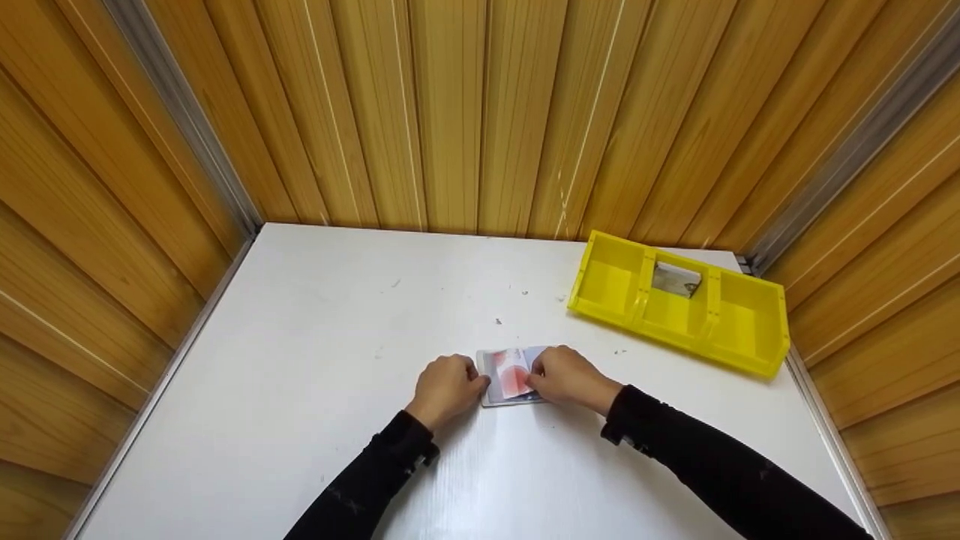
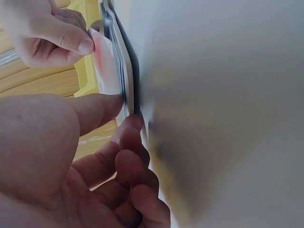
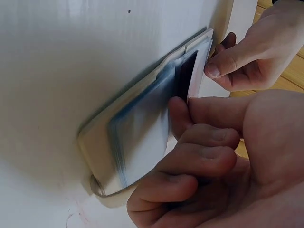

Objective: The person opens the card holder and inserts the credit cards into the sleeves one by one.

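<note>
An opened card holder [image 1: 491, 396] with a pale cover and clear sleeves [image 3: 142, 126] lies on the white table between both hands. My left hand [image 1: 446, 386] pinches its left edge; in the left wrist view the thumb is on top and a finger underneath. With thumb and forefinger, my right hand [image 1: 568, 377] pinches the edge of a white card with a red-pink print [image 1: 513, 373]. That card lies over the holder's left part, tilted up a little from the sleeves in the left wrist view. How far it sits inside a sleeve I cannot tell.
A yellow bin [image 1: 675, 328] with three compartments stands at the back right of the table [image 1: 300, 315]. A small whitish-grey block [image 1: 676, 280] is in its middle compartment. Wood-patterned walls [image 1: 450, 112] enclose the table at the back and both sides.
</note>
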`<state>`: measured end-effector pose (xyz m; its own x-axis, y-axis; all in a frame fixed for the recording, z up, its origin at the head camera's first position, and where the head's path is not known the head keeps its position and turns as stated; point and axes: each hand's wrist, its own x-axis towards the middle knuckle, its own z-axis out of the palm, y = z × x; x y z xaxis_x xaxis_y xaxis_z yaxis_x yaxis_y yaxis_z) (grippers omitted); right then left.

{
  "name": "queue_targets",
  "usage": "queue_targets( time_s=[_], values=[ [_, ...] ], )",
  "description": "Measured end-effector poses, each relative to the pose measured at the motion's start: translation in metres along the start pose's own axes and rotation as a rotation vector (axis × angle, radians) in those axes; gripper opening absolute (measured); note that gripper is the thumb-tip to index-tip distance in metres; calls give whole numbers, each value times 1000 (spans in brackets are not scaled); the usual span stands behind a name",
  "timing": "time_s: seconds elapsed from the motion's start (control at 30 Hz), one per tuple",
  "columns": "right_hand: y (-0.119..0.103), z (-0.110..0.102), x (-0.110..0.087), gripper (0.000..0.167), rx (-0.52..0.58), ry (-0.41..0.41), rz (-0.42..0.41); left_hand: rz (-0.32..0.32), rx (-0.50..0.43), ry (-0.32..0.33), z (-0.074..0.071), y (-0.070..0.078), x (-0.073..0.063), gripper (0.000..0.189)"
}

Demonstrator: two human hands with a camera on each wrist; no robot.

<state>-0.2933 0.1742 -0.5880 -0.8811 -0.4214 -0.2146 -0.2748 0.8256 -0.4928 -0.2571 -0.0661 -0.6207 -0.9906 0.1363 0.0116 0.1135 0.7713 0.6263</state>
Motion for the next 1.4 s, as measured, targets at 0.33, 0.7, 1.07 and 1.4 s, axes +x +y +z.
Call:
queue_targets(
  time_s=[0.33,0.7,1.07,1.4],
  values=[
    [-6,7,1,38,11,52,5,11,5,6,1,-1,0,27],
    [-9,9,3,29,4,79,-3,14,11,8,1,0,-1,30],
    [-11,10,4,21,-21,55,-17,23,23,21,2,0,0,33],
    [-13,12,4,23,-52,48,-60,14,16,8,1,0,1,32]
  ],
)
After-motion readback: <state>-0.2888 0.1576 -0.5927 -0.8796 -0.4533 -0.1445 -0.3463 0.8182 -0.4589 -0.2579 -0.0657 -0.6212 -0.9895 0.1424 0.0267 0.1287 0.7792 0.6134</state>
